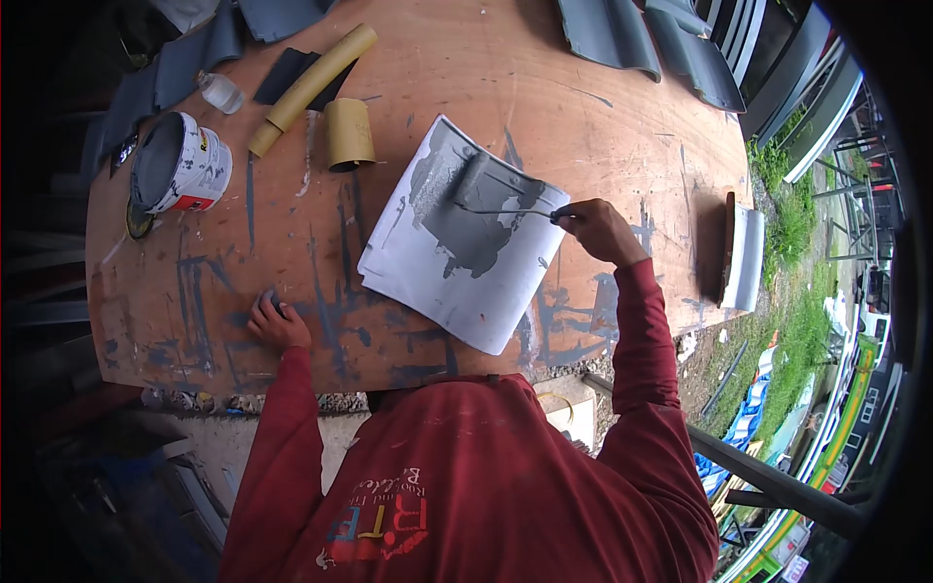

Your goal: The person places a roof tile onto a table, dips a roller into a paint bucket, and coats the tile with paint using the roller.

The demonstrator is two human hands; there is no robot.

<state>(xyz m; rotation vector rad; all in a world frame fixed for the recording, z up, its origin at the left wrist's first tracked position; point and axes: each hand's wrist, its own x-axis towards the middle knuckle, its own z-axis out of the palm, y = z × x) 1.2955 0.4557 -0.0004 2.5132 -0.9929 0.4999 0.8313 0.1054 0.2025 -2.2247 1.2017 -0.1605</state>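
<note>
My right hand (601,230) is closed round the handle of a small paint roller (473,178). Its grey roller head rests on a stack of white paper sheets (481,309), in a wide patch of wet grey paint (471,238). The sheets lie at a slant on the wooden table (408,58). Near the table's front left, my left hand (282,323) rests on the wood with curled fingers. Something small and dark shows at its fingertips, too unclear to name.
At the left, a white paint bucket (206,167) holds grey paint. Behind it are a clear bottle (222,93), a long cardboard tube (316,87) and a short tube (350,134). Grey roof tiles (607,37) line the far edge; another curved piece (743,255) stands at the right edge.
</note>
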